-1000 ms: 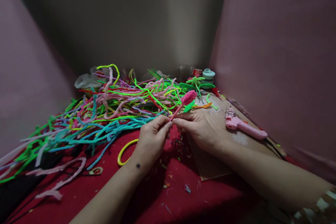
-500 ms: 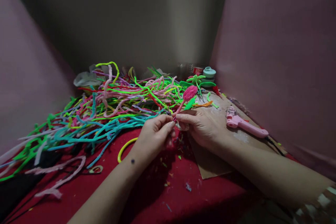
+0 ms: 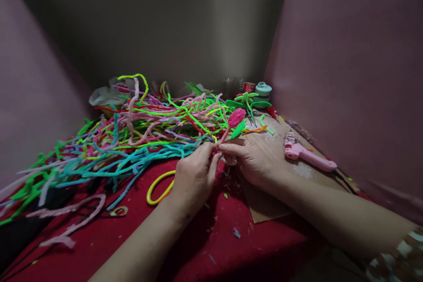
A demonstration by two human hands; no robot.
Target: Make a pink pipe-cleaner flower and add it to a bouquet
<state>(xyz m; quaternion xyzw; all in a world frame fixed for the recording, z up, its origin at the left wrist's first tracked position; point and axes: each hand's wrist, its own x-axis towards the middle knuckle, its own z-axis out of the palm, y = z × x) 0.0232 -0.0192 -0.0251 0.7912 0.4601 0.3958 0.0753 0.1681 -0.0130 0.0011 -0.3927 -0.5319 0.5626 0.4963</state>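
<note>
A fuzzy pipe cleaner flower (image 3: 236, 117) with a bright pink head and a paler pink stem tilts up between my hands. My right hand (image 3: 246, 156) pinches the lower stem between thumb and fingers. My left hand (image 3: 198, 172) is closed at the same spot, fingertips pressed on the stem's lower end, which the fingers mostly hide. Just behind the stem, a green fuzzy leaf (image 3: 238, 130) shows above my right hand; whether it is joined to the flower I cannot tell.
A tangled heap of pipe cleaners (image 3: 158, 128) spreads across the back and left. On the right, a pink glue gun (image 3: 307, 156) lies on cardboard (image 3: 264, 207). A yellow loop (image 3: 150, 191) rests on the red cloth (image 3: 132, 246) beside my left wrist. Behind stands a pale blue-green container (image 3: 263, 89).
My left hand has turned, its back now more upward and its fingers more curled around the stem. The flower head has shifted slightly left. My right hand has barely moved.
</note>
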